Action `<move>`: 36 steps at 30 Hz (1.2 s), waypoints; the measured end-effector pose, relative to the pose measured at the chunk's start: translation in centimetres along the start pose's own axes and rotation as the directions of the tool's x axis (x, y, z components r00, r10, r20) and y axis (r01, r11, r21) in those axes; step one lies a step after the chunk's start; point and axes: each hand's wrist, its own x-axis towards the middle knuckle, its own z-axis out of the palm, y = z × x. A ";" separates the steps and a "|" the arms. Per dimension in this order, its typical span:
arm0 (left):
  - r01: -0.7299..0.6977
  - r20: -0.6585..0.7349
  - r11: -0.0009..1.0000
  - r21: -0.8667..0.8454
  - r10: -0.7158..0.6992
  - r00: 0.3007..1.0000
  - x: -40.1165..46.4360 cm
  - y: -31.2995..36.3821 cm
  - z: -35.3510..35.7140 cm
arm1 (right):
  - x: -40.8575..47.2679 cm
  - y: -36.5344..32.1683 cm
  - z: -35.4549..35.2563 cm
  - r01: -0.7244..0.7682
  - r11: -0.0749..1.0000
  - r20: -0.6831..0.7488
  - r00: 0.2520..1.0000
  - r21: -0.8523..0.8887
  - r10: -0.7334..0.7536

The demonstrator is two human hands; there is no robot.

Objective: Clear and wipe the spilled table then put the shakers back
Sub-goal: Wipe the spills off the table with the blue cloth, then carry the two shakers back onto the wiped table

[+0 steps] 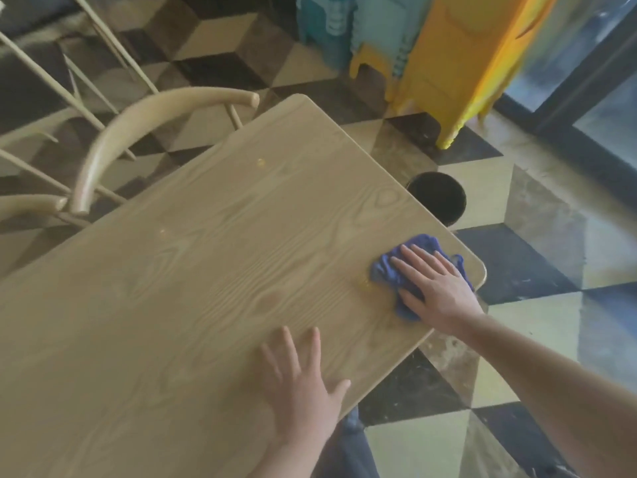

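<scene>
I have my right hand [435,288] flat on the blue cloth [400,276], fingers straight and spread, pressing it onto the bench [206,270] near the far right corner, just beside a yellowish smear [365,286]. My left hand [303,388] lies open, palm down on bare wood near the front edge, holding nothing. The cloth looks soft, limp and light; I judge it will bunch under a push, so broad palm pressure suits it better than pinching a corner. Small yellow specks [261,162] sit farther up the bench. I see no shakers here. A dark bin [437,198] stands on the floor by the bench edge.
</scene>
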 end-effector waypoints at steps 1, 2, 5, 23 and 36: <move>0.042 0.014 0.999 -0.023 -0.042 0.999 0.6 1.8 -0.1 | 0.7 1.4 -0.3 0.041 0.999 0.011 0.999 -0.005 -0.041; 0.085 0.038 0.996 -0.037 -0.083 0.996 1.1 3.0 -0.3 | 1.3 2.4 -0.6 0.087 0.996 0.017 0.996 -0.020 -0.087; 0.164 0.092 0.985 -0.044 -0.159 0.983 2.0 4.6 -0.1 | 2.7 4.2 -1.2 0.189 0.980 0.039 0.982 -0.062 -0.187; 0.042 -0.022 0.998 0.049 -0.041 0.999 1.2 2.2 0.6 | 0.3 -3.2 -1.4 -0.173 0.985 -0.018 0.985 0.016 0.173; 0.216 0.039 0.970 -0.110 -0.213 0.976 -14.0 -20.6 3.8 | -14.5 -27.4 4.6 -0.100 0.995 0.290 0.952 -0.022 0.102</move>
